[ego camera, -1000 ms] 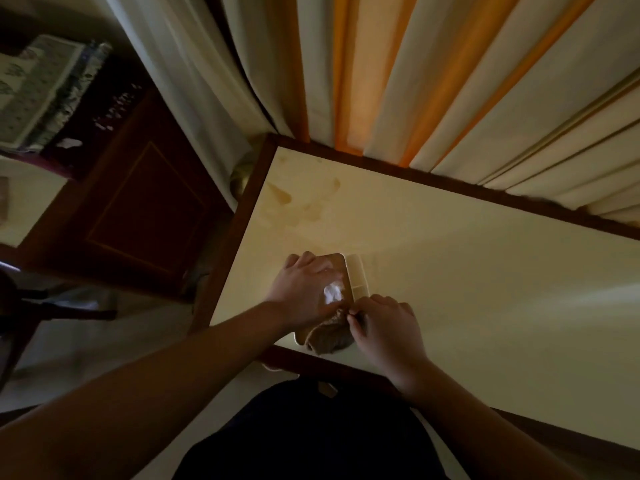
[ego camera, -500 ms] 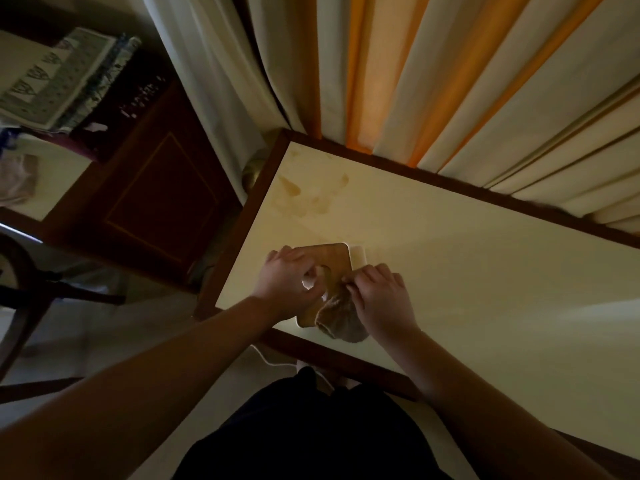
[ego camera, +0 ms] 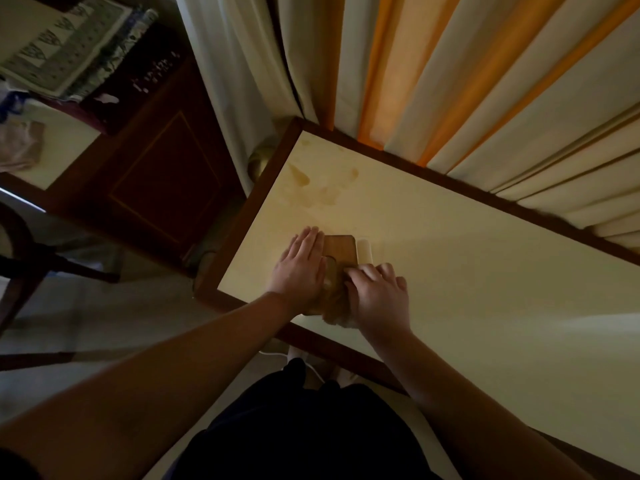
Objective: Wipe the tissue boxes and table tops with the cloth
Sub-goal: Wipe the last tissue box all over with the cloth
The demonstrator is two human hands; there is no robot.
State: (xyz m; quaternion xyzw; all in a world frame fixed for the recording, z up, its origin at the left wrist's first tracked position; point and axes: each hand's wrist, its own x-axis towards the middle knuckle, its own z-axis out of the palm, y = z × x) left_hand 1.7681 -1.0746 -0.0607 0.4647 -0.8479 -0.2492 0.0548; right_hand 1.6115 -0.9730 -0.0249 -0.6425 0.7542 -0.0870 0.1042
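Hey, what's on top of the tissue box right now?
The left hand lies flat on the tissue box; the right hand presses the cloth onto its near part. The box's opening is mostly covered.

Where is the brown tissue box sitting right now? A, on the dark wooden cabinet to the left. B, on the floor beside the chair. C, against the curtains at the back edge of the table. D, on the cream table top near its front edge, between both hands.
D: the tissue box stands on the table top near the front edge, with the left hand flat against it and the right hand pressing the cloth to it.
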